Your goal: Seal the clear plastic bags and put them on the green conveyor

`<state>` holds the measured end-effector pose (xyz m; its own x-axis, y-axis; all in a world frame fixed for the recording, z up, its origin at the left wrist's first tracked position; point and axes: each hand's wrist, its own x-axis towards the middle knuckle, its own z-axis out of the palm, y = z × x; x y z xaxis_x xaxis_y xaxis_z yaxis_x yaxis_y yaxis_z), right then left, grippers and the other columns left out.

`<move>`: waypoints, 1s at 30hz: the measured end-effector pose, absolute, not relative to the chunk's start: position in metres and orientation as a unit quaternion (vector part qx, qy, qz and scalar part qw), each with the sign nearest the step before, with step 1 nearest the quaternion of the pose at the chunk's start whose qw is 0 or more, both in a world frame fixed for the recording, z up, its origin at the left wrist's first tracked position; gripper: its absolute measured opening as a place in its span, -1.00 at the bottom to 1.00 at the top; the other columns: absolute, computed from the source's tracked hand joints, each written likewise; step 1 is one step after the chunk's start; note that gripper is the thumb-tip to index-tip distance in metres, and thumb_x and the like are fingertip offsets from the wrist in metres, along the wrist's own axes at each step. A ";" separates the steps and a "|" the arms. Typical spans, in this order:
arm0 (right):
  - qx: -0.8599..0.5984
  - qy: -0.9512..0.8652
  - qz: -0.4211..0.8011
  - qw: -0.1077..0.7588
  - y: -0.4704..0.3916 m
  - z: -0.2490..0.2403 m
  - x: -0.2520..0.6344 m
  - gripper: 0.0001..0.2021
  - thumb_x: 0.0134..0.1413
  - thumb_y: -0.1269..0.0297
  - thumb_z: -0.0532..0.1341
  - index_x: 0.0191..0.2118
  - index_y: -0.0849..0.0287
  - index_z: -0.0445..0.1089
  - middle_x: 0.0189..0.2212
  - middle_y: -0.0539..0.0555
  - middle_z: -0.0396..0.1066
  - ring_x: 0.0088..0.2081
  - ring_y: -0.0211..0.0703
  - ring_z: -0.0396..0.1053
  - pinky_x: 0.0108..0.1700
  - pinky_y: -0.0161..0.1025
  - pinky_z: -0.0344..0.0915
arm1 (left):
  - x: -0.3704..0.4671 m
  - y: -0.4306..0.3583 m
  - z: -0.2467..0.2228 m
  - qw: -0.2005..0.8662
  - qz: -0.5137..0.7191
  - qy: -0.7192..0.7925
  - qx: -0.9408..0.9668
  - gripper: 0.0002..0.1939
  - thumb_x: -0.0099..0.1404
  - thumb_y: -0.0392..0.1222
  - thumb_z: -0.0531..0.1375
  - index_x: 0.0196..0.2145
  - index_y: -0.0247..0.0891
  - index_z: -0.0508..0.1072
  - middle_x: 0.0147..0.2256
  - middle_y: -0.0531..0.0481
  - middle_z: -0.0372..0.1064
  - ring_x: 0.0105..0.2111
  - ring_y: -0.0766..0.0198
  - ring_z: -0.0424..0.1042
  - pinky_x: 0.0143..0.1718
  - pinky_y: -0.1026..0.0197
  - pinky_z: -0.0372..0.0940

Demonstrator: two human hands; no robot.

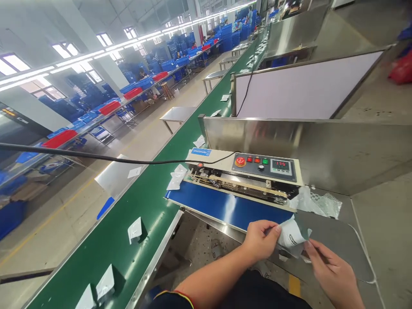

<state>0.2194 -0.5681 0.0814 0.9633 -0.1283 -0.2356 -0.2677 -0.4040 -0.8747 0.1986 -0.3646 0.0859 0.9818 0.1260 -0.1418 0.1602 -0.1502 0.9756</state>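
Note:
A small white pouch (291, 234) with dark print is held between both hands at the near right end of the sealing machine. My left hand (262, 240) pinches its left edge between thumb and fingers. At the pouch's lower right corner, my right hand (333, 268) is closed on it with thumb and forefinger. Just beyond them lies the blue belt (219, 204) of the band sealer (225, 161), whose red display reads about 175. A piece of clear bubble wrap (322, 204) rests to the right of the machine.
A long green conveyor (154, 223) runs from near left into the distance, with several white pouches (135, 230) on it. One pouch (177, 177) sits at the sealer's left end. Metal partitions (257, 133) stand behind. A black cable (128, 161) crosses above the conveyor.

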 end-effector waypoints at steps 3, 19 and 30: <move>-0.820 0.141 0.038 0.554 -0.586 0.078 0.225 -0.52 -0.17 -0.28 0.41 -0.36 0.07 0.69 -0.35 0.15 0.69 -0.25 0.15 0.63 -0.31 -0.22 0.53 | 0.216 -0.384 0.086 0.618 -0.006 0.024 0.786 -0.61 0.50 0.07 0.24 -0.09 -0.26 0.76 -0.19 -0.14 0.69 -0.20 0.11 0.56 -0.07 0.13 0.43; -0.677 0.289 0.122 0.666 -0.551 0.043 0.314 -0.52 -0.43 -0.10 0.50 -0.42 0.19 0.53 -0.60 0.01 0.39 -0.49 -0.10 0.38 -0.53 -0.22 0.31 | 0.303 -0.378 0.025 0.696 -0.071 0.311 0.643 -0.56 0.17 0.19 0.46 -0.54 -0.26 0.63 -0.61 0.00 0.34 -0.44 0.15 0.38 -0.33 0.13 0.33; -0.744 0.201 0.217 0.600 -0.559 0.051 0.263 -0.43 0.04 -0.44 0.38 -0.25 0.03 0.64 -0.06 0.47 0.66 -0.11 0.39 0.70 -0.20 0.10 0.71 | 0.171 -0.213 0.022 0.669 0.145 0.367 0.630 -0.50 0.31 0.24 0.36 -0.13 -0.31 0.69 -0.28 -0.17 0.63 -0.34 0.13 0.55 -0.29 0.17 0.37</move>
<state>0.2632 -0.5592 0.0512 0.8247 -0.0389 -0.5642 -0.5596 -0.2001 -0.8042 0.1707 -0.2130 0.0223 0.6885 0.6563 -0.3088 0.2690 0.1643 0.9490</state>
